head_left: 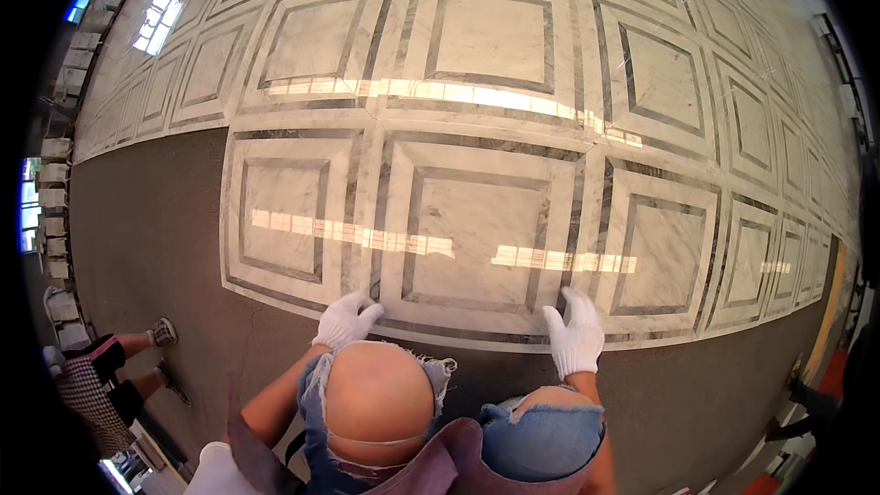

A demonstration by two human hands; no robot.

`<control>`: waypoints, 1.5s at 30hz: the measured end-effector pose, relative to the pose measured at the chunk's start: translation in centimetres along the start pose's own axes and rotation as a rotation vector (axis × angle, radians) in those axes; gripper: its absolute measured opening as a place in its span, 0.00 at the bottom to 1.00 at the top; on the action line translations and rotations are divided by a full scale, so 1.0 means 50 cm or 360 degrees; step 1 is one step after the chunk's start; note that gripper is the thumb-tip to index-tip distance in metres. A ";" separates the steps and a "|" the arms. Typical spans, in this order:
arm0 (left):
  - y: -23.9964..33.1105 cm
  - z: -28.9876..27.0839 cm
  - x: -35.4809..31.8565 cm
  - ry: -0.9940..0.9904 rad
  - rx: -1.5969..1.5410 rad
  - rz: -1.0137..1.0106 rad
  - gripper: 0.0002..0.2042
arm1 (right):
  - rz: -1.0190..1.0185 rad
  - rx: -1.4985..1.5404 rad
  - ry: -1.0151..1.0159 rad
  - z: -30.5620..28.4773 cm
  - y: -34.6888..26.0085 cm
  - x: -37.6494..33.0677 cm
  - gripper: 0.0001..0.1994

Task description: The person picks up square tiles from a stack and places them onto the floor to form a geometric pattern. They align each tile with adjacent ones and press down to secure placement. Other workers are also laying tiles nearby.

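Observation:
Both my hands wear white gloves and rest at the front edge of a marble floor tile [477, 238] with a grey square-frame pattern. My left hand [346, 319] touches near the tile's front left corner, thumb apart from the fingers. Close to the front right corner lies my right hand [577, 335], its fingers stretched forward and its thumb spread to the left. No object shows in either hand. My bent knees, in ripped jeans, are between my forearms; a bare knee [380, 399] shows through the left leg.
Rows of glossy marble tiles [495, 37] stretch away, reflecting light. Bare grey-brown floor [147, 211] borders them at left and in front. A person [119, 380] in a checked garment is at left. Stacked pale blocks [55, 197] line the left side; a wooden strip [832, 307] lies right.

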State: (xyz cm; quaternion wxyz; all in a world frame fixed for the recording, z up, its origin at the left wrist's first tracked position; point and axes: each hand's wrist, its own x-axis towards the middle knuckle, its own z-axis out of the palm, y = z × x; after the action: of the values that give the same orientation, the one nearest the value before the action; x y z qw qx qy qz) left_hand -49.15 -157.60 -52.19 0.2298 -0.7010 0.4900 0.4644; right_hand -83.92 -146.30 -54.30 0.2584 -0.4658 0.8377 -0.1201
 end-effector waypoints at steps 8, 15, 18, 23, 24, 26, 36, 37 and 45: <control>-0.023 0.023 0.070 0.0562 0.1018 0.0721 0.48 | -0.0381 -0.0719 -0.0350 0.031 -0.042 0.136 0.46; -0.024 0.017 0.066 0.0579 0.1111 0.0770 0.51 | -0.0287 -0.0749 -0.0445 0.034 -0.061 0.146 0.49; -0.012 0.024 0.076 0.0690 0.1123 0.0776 0.43 | -0.0328 -0.0796 -0.0420 0.041 -0.049 0.147 0.50; 0.056 -0.003 0.129 0.0823 0.0875 0.1090 0.30 | -0.0385 -0.0796 -0.0333 0.053 -0.032 0.139 0.52; 0.091 -0.021 0.141 0.0849 0.0869 0.1177 0.28 | -0.0378 -0.0826 -0.0383 0.051 -0.037 0.140 0.52; 0.162 -0.053 0.163 0.0844 0.0992 0.1159 0.31 | -0.0371 -0.0881 -0.0470 0.041 -0.054 0.148 0.53; 0.273 -0.076 0.166 0.0601 0.1137 0.0944 0.43 | -0.0467 -0.0772 -0.0425 0.036 -0.037 0.152 0.54; 0.260 -0.073 0.173 0.0634 0.1126 0.0977 0.44 | -0.0477 -0.0740 -0.0434 0.036 -0.033 0.155 0.54; 0.191 -0.004 0.130 0.0530 0.1403 0.1224 0.49 | -0.0532 -0.0366 -0.0437 -0.009 0.051 0.161 0.47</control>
State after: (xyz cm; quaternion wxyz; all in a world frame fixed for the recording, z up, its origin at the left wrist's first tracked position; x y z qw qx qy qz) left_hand -57.07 -164.78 -56.51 0.2344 -0.3758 0.8836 0.1516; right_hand -89.47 -151.75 -57.65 0.2917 -0.6362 0.7142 -0.0005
